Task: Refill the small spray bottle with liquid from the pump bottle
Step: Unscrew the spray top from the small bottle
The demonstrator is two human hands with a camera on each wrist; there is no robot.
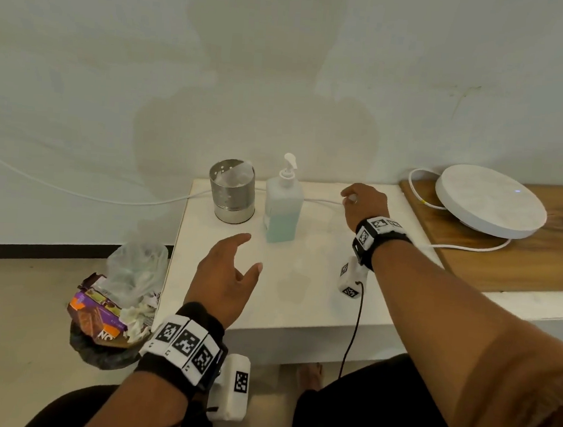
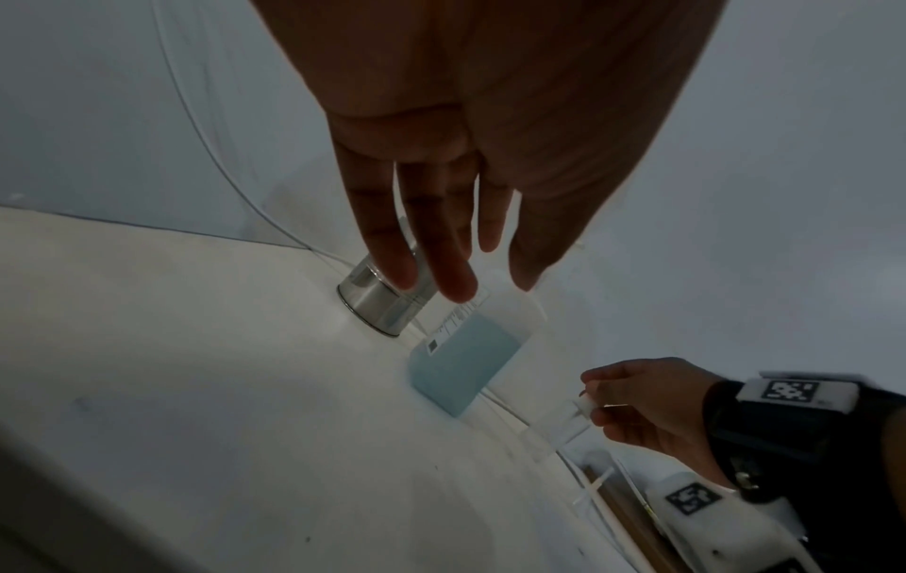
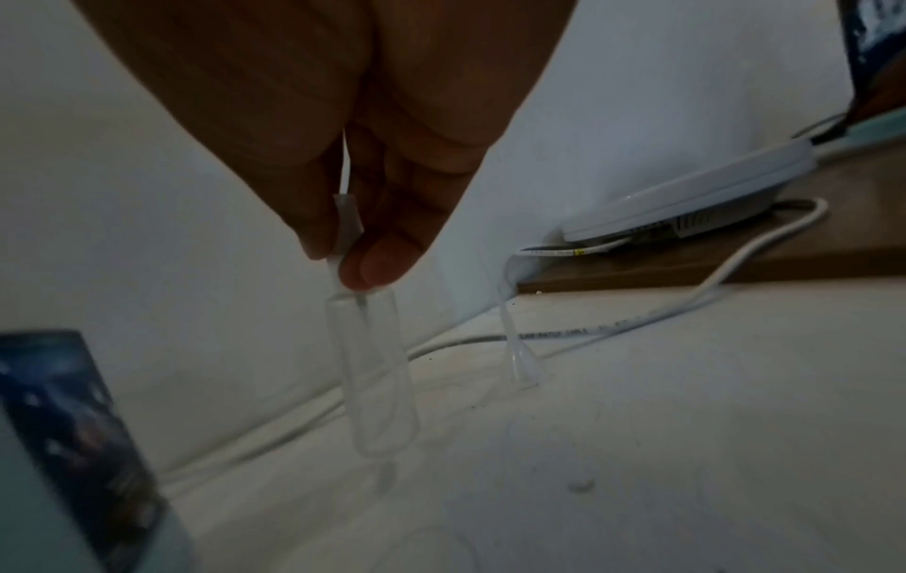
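The pump bottle [image 1: 282, 210], a clear square one about half full of pale blue liquid, stands upright at the back of the white table [image 1: 300, 301]. It also shows in the left wrist view as the pump bottle [image 2: 463, 364]. My left hand [image 1: 252, 251] hovers open just in front and left of it, fingers [image 2: 441, 252] spread, holding nothing. The small spray bottle [image 3: 372, 372] is a thin clear tube to the right of the pump bottle. My right hand [image 3: 343, 263] pinches its white spray top [image 3: 349, 225] from above. In the head view my right hand [image 1: 346, 198] hides it.
A perforated metal cup [image 1: 232, 191] stands left of the pump bottle. A small clear funnel [image 3: 519, 349] stands mouth-down right of the spray bottle. A white cable [image 1: 321, 201] runs along the wall. A round white device [image 1: 489, 201] sits on a wooden board. Rubbish bag [image 1: 118, 295] on the floor, left.
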